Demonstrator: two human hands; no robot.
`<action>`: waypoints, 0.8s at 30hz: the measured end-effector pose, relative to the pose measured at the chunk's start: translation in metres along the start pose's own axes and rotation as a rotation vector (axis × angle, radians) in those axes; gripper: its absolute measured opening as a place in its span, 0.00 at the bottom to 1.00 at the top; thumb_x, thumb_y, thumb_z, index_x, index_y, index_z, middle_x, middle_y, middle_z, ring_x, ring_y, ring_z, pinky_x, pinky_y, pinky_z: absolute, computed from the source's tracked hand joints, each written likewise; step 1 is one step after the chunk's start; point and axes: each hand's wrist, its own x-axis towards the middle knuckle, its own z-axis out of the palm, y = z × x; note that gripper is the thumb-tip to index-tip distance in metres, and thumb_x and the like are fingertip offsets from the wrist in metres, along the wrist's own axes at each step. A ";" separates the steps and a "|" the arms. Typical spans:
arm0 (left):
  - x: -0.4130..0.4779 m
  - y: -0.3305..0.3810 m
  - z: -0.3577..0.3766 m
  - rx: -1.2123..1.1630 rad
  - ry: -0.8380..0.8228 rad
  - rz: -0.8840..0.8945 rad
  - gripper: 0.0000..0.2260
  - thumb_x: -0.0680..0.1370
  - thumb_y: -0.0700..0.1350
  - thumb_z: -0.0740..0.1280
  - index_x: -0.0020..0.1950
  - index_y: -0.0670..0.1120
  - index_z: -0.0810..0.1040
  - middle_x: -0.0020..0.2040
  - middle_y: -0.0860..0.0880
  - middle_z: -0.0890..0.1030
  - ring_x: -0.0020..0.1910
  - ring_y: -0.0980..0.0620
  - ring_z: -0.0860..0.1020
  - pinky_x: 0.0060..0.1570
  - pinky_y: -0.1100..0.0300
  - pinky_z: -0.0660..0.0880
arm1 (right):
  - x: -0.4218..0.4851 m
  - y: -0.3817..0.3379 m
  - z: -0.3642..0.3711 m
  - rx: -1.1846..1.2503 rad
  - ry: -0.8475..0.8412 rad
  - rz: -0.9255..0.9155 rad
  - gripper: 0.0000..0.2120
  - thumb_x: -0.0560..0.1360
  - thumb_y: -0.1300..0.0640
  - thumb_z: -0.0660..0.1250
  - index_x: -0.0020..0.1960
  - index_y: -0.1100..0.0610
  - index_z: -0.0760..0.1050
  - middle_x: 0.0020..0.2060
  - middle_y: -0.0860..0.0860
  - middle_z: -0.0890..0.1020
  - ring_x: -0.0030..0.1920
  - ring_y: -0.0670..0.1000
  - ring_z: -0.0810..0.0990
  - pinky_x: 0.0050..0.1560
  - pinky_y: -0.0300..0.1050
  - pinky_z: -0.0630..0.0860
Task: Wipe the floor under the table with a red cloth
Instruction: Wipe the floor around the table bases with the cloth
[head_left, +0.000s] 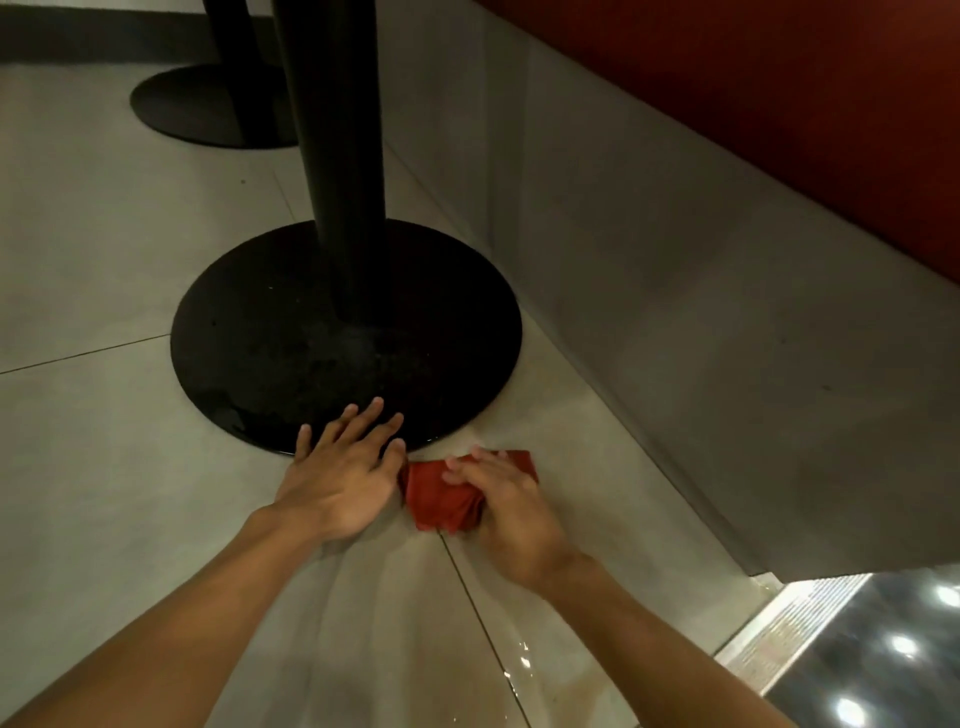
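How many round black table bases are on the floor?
2. One base is central, the left hand resting on its near edge. The other base is farther back, upper left, partly hidden by the nearer column. More may be out of view.

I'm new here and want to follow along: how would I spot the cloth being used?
Find the nearer black round table base on the grey tiled floor. Just off its near right edge, gripped by the right hand, lies the cloth: crumpled and bright red, the only coloured thing on the tiles.
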 end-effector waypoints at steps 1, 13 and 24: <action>0.000 0.000 0.000 -0.011 -0.005 -0.002 0.23 0.81 0.59 0.43 0.76 0.61 0.52 0.78 0.61 0.44 0.76 0.57 0.41 0.75 0.45 0.38 | 0.000 0.002 -0.005 0.008 -0.039 -0.025 0.26 0.70 0.68 0.69 0.67 0.58 0.74 0.62 0.49 0.79 0.71 0.49 0.66 0.75 0.44 0.56; 0.000 0.000 0.000 -0.012 -0.024 0.012 0.25 0.79 0.63 0.41 0.77 0.61 0.51 0.78 0.61 0.42 0.76 0.57 0.39 0.74 0.45 0.37 | 0.049 0.031 -0.078 0.027 0.431 0.060 0.21 0.66 0.70 0.59 0.54 0.60 0.81 0.51 0.53 0.81 0.50 0.39 0.76 0.57 0.27 0.69; -0.002 -0.002 -0.001 -0.026 -0.026 0.028 0.27 0.78 0.66 0.40 0.76 0.62 0.50 0.77 0.61 0.42 0.75 0.58 0.37 0.74 0.45 0.36 | 0.125 0.047 -0.087 0.215 0.081 0.506 0.22 0.64 0.56 0.65 0.58 0.45 0.77 0.47 0.49 0.83 0.45 0.50 0.82 0.41 0.44 0.79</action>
